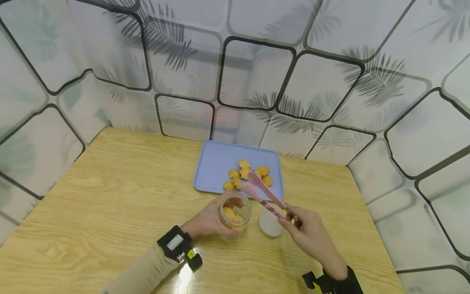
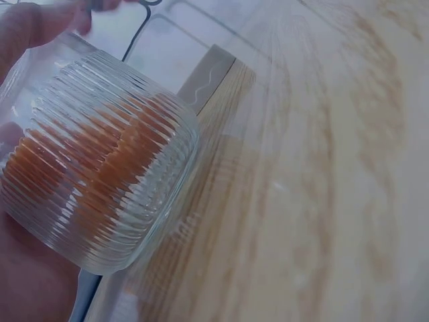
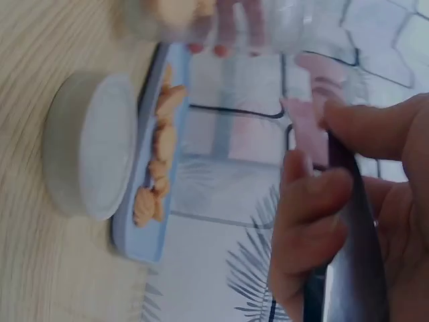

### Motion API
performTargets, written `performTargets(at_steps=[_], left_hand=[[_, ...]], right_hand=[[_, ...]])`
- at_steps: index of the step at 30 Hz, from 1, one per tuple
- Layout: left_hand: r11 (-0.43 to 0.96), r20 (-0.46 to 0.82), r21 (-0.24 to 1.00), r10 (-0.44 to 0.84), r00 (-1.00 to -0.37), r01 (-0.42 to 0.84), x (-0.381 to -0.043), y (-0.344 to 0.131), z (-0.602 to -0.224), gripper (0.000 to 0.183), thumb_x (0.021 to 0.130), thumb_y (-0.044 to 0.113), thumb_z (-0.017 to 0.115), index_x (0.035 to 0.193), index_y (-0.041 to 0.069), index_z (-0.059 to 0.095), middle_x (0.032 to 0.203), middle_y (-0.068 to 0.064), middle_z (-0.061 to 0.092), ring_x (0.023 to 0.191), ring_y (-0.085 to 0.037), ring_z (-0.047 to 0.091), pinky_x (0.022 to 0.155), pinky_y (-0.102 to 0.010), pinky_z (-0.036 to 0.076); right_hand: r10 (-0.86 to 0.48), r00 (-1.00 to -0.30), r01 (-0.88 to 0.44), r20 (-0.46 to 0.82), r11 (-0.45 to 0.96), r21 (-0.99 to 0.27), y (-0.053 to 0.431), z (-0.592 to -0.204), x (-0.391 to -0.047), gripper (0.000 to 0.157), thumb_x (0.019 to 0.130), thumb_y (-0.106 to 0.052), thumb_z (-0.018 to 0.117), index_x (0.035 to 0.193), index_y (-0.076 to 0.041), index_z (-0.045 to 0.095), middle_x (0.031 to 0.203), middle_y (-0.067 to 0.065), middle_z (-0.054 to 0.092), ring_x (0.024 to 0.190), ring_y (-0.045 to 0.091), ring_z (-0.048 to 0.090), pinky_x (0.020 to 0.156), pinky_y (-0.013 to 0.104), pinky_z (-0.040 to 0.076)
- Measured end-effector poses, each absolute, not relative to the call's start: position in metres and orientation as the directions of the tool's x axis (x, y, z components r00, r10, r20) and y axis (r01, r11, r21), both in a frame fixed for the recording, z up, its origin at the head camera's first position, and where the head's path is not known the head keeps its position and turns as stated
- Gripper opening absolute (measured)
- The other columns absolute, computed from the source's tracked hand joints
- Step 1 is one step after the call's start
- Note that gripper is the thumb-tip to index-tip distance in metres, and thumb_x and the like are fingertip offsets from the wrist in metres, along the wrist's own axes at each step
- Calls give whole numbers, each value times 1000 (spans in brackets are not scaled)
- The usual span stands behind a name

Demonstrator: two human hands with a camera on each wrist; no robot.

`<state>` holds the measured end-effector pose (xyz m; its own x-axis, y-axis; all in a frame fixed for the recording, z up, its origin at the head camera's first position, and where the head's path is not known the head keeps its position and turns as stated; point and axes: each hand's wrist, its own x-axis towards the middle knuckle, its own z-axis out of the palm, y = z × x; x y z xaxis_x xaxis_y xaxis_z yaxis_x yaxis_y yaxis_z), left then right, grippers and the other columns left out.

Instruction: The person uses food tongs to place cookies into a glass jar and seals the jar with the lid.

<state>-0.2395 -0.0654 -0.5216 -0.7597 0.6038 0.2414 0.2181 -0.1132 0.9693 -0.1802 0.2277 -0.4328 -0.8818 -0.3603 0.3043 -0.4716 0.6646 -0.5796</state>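
My left hand (image 1: 214, 218) grips a ribbed clear glass jar (image 1: 247, 207) around its side. Several golden cookies (image 2: 120, 154) lie in the jar, seen through the glass in the left wrist view. My right hand (image 1: 312, 232) holds a pair of pink tongs (image 1: 269, 196) by the handles. In the head view the tong tips are apart and reach over the near edge of a blue tray (image 1: 216, 163). Several piped cookies (image 1: 244, 173) lie on that tray. I cannot tell whether the tips hold a cookie.
A round whitish lid (image 1: 270, 223) lies on the wooden table (image 1: 110, 204), between the jar and my right hand. Patterned curtain-like sheets (image 1: 257, 73) stand behind the tray and along both sides of the table.
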Motion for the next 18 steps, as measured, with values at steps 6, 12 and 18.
performTargets(at_steps=[6,12,18], left_hand=[[-92,246,966,610,-753,241,-243,-65,-519,94,67,6,93,147,21,45,136,-15,58,128,-28,54,109,-39,46],[-80,233,969,617,-752,235,-243,-65,-521,92,68,9,93,145,23,46,137,-9,58,129,-26,54,110,-40,45],[-92,236,969,613,-754,228,-241,-66,-523,93,69,9,93,146,23,44,138,-11,57,129,-27,53,111,-41,45]], right_hand=[[-323,-910,-398,259,856,-329,211,-449,-207,39,90,-18,79,122,3,71,74,-2,61,50,1,33,48,21,30],[-303,-937,-345,174,885,-315,196,-466,-220,35,92,-17,74,119,5,70,68,-3,57,56,7,43,51,23,37],[-304,-935,-348,184,889,-297,191,-478,-224,28,94,-15,72,113,4,71,66,-3,55,55,8,45,50,24,37]])
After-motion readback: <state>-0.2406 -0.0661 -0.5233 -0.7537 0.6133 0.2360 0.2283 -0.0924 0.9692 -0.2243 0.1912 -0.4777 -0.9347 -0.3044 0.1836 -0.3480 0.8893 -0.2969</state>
